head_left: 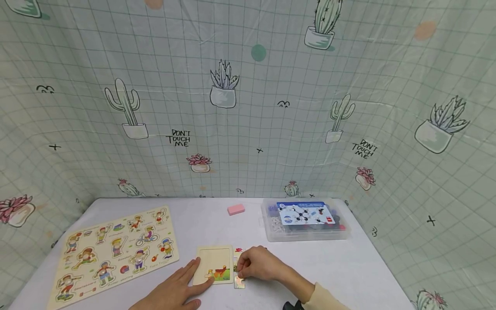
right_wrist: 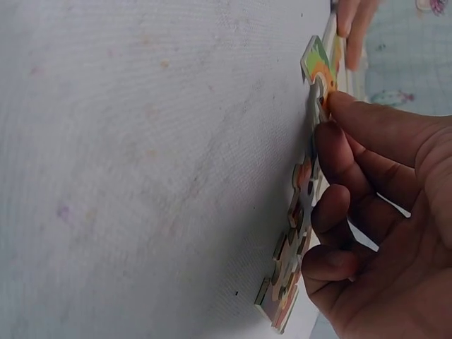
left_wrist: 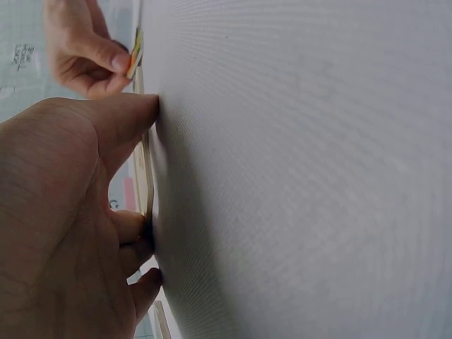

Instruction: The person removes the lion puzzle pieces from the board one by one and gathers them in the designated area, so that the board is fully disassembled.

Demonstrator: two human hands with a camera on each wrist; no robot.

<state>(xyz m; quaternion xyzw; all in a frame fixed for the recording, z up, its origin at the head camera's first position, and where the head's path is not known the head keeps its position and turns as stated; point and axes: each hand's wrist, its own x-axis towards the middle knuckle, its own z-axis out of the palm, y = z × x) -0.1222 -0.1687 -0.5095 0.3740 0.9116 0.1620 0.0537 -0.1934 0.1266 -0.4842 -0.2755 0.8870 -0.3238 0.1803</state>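
A small square wooden puzzle tray (head_left: 207, 258) lies on the table, with a picture of animals on grass in its lower right part. My left hand (head_left: 174, 286) rests against it, fingers spread along the left side and thumb at the lower edge. Between thumb and index finger, my right hand (head_left: 257, 262) pinches a puzzle piece (right_wrist: 319, 67) coloured green and orange, just right of the tray. More loose puzzle pieces (right_wrist: 282, 279) lie in a row under and beyond the right hand, partly hidden by it in the head view.
On the left lies a large wooden peg board (head_left: 129, 245) with sports figures. A pink block (head_left: 236, 209) sits near the back edge. At the back right stands a clear plastic case (head_left: 306, 234) with a molecule picture on its lid. Patterned cloth (head_left: 248, 129) hangs behind the table.
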